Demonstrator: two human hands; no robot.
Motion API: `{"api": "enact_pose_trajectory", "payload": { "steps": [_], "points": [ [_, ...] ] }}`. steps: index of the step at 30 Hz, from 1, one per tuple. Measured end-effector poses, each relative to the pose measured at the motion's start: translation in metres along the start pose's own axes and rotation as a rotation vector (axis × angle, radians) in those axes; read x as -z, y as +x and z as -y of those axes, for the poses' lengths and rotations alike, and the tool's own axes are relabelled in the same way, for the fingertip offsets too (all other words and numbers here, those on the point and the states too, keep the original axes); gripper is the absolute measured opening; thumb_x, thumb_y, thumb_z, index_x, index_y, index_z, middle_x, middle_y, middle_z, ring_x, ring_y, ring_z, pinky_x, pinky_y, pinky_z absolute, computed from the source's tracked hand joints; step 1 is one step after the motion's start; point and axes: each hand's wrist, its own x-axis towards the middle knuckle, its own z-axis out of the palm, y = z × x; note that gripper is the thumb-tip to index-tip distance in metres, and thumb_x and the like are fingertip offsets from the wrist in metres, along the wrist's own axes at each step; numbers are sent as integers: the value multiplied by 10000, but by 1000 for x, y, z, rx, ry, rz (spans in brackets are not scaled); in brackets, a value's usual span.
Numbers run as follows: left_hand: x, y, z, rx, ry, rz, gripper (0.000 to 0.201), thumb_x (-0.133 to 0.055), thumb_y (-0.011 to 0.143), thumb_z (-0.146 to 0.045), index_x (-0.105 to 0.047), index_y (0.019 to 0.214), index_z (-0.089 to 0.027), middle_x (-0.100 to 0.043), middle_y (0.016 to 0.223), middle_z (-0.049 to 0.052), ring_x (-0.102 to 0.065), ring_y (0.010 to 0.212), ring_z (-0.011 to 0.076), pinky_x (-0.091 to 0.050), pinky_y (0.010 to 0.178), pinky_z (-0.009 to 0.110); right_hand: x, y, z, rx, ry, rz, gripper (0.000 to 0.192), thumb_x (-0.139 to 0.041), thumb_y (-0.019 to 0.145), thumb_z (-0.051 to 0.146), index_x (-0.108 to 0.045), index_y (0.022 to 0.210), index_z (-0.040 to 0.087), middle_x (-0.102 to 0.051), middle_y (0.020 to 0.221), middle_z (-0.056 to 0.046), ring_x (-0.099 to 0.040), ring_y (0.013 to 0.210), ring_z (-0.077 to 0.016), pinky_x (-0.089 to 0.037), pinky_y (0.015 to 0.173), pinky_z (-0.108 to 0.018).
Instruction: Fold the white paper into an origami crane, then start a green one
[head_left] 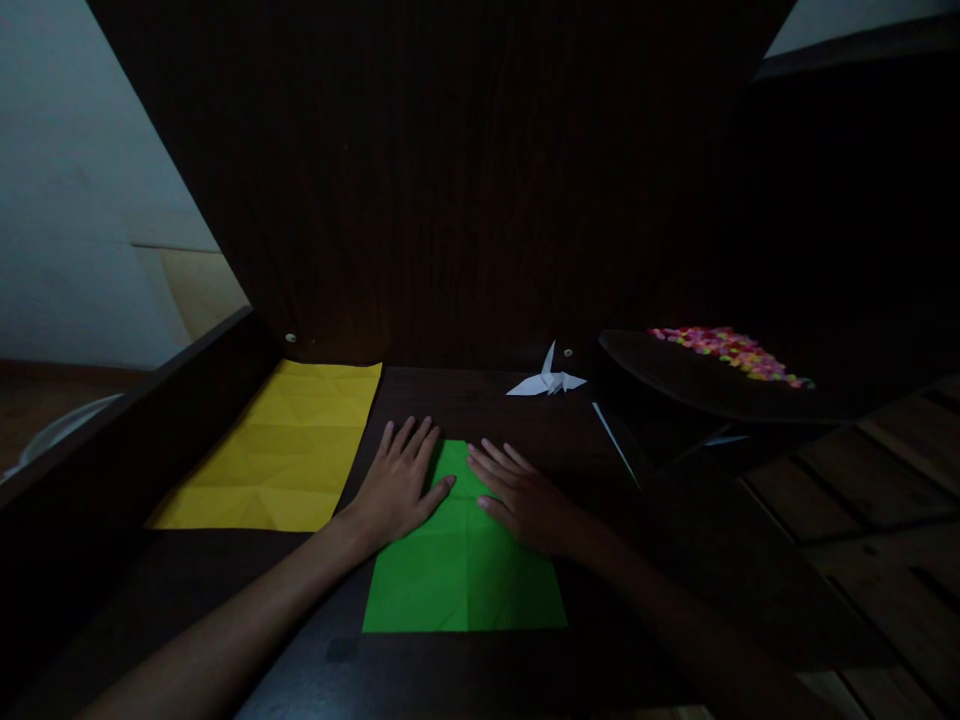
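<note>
A sheet of green paper (424, 585) lies on the dark wooden surface in front of me, with a crease down its middle. My left hand (401, 485) rests flat over its left edge, fingers stretched away from me and thumb on the paper. Over the right side lies my right hand (517, 495), palm down with fingers apart, pointing up and left. Both hands cover the sheet's upper side edges. To the left is a creased yellow sheet of paper (292, 450), spread out. A white origami crane (549, 381) stands beyond my right hand.
A dark wooden panel (465, 180) rises behind the surface, and a low side board (135, 410) borders the left. On the right, a dark curved shelf (697, 390) bears a heap of small pink and yellow pieces (735, 352). A thin white edge (615, 440) shows near it.
</note>
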Motion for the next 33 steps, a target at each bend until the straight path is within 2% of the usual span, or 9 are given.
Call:
{"api": "enact_pose_trajectory", "payload": {
  "steps": [2,8,16,20,24,27,31,33],
  "points": [
    [-1,-2,3,72,24,-11,666,-437,923,-543,-420,1379,-58,-472,1423,215,-384,1343,400,-279,1105,601,1,-1,0,4,-2,6,581,-379,994,384,-231,1518,180,-242,1576,-75,-156,1469,-259,-204,1184,-519],
    [4,-3,4,84,-24,-50,600,-476,912,-493,-447,1341,-74,-587,1215,185,-530,1117,352,-435,964,519,2,-2,1,-1,-10,2,603,-383,990,422,-236,1517,168,-239,1579,-72,-156,1468,-266,-197,1188,-511],
    [11,4,4,134,-102,-25,556,-559,863,-446,-497,1298,-104,-586,1124,151,-500,1050,341,-437,907,502,5,-2,3,-18,-14,29,595,-362,993,444,-270,1506,157,-232,1581,-56,-145,1469,-272,-192,1191,-504],
    [13,6,6,156,-154,-53,492,-624,819,-406,-554,1223,-133,-576,1070,129,-486,1047,341,-452,895,501,5,-2,1,-8,-7,28,599,-366,991,449,-258,1509,168,-234,1581,-48,-148,1470,-261,-195,1192,-500],
    [16,7,10,127,-274,-112,411,-645,803,-259,-552,1196,-177,-568,1064,90,-500,1049,300,-464,913,470,4,-2,0,-4,0,26,598,-366,990,447,-244,1515,189,-234,1580,-42,-148,1470,-265,-199,1189,-504],
    [18,7,13,111,-414,-165,447,-621,794,-153,-517,1225,-207,-559,1124,72,-539,1041,251,-477,927,431,4,-2,0,-12,1,25,568,-338,1002,422,-244,1515,198,-241,1579,-36,-152,1469,-260,-199,1190,-502],
    [19,6,15,184,-633,-243,545,-638,766,-146,-479,1282,-217,-554,1203,83,-592,999,212,-540,828,360,5,-3,1,-14,9,27,539,-325,1009,358,-235,1518,204,-244,1579,-35,-146,1471,-247,-199,1193,-496],
    [18,6,16,212,-696,-238,490,-640,778,-181,-522,1253,-209,-597,1176,84,-616,980,210,-551,795,345,5,-3,1,-17,14,24,541,-334,1005,345,-241,1517,196,-247,1578,-39,-143,1472,-248,-197,1194,-495]
  ]
}}
